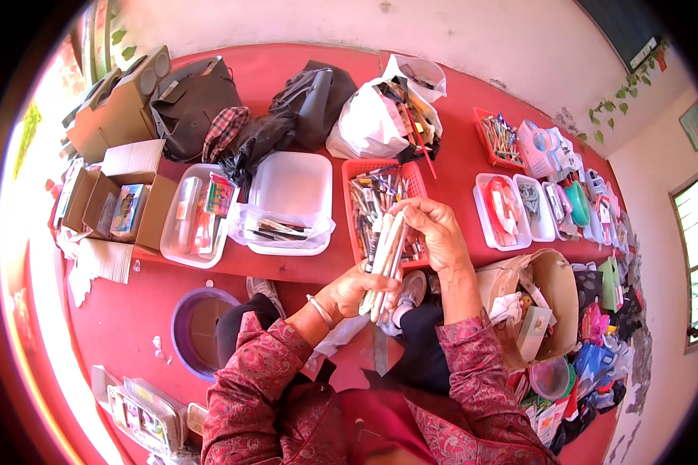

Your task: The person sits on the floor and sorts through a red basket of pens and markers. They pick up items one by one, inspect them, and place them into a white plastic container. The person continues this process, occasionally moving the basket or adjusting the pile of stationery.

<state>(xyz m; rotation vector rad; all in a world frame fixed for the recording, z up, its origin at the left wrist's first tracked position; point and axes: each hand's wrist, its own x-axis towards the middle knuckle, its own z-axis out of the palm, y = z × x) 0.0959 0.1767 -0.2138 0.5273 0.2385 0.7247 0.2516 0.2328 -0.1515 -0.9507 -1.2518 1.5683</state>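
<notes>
Fingers of the left hand were wrapped tight around the lower end of a bundle of pale pens, while the right hand pinched their tops, seemingly to square them. The bundle stood upright over a red basket of more pens on the red counter, beside a clear lidded tub

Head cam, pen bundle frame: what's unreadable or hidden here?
- Bundle of pens, head view: lower ends covered by the left hand, count unclear.
- Right hand: fingertips curl behind the bundle top, grip detail hidden.
- Red basket: contents too small and crowded to sort by kind.
- White plastic bag: inside mostly hidden by its folds.
</notes>
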